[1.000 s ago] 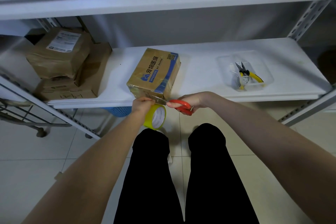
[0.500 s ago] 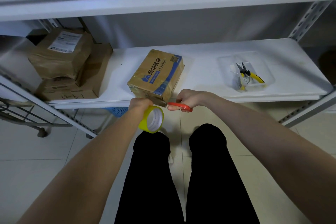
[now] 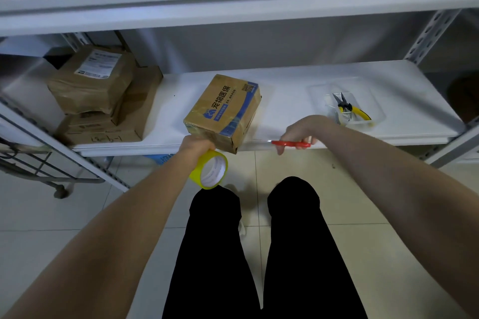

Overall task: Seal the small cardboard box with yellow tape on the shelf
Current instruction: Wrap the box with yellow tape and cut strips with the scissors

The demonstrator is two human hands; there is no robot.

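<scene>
A small cardboard box (image 3: 223, 109) with blue print sits at an angle on the white shelf (image 3: 290, 106), one corner jutting past the front edge. My left hand (image 3: 195, 145) is just below that corner and grips a roll of yellow tape (image 3: 211, 173), which hangs in front of the shelf edge. To the right of the box, my right hand (image 3: 302, 129) holds red-handled scissors (image 3: 291, 143) level along the shelf's front edge, blades pointing left toward the box. Tape glints on the box's near side.
Larger brown parcels (image 3: 96, 96) are stacked at the shelf's left end. A clear tray (image 3: 347, 103) with yellow-handled pliers stands at the right. Another shelf hangs overhead. A metal cart (image 3: 39, 163) stands at the lower left. My legs and tiled floor lie below.
My right hand has carried the scissors away from the box corner to the right along the shelf edge. The tape roll has dropped slightly lower in my left hand.
</scene>
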